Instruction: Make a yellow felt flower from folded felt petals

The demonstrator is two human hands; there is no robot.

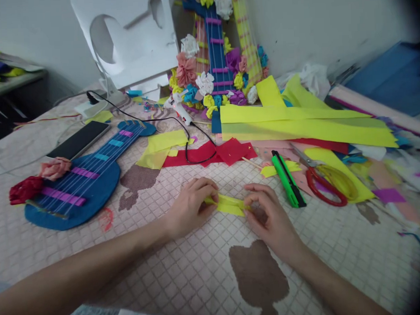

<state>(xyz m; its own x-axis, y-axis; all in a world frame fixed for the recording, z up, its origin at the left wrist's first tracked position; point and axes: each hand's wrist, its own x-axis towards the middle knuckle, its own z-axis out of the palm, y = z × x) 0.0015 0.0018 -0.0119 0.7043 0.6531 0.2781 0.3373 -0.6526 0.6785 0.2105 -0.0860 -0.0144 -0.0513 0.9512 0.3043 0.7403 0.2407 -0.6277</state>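
Observation:
A short strip of yellow crepe paper (231,206) stretches between my two hands, just above or on the quilted table cover. My left hand (192,206) pinches its left end, fingers curled over it. At the right end, my right hand (267,213) grips the strip between thumb and fingers. Close beyond the hands lie pieces of red paper (234,150) with a black cord across them. Right of my right hand is a green utility knife (287,180), and past it scissors (324,181) with red and yellow handles.
A blue paper guitar (76,185) with paper roses lies at left, beside a phone (79,140). Behind stand a white glue gun (179,109), a flower-covered guitar (220,51) and a white foam panel (133,40). Long yellow paper strips (305,122) and scraps spread over the right side.

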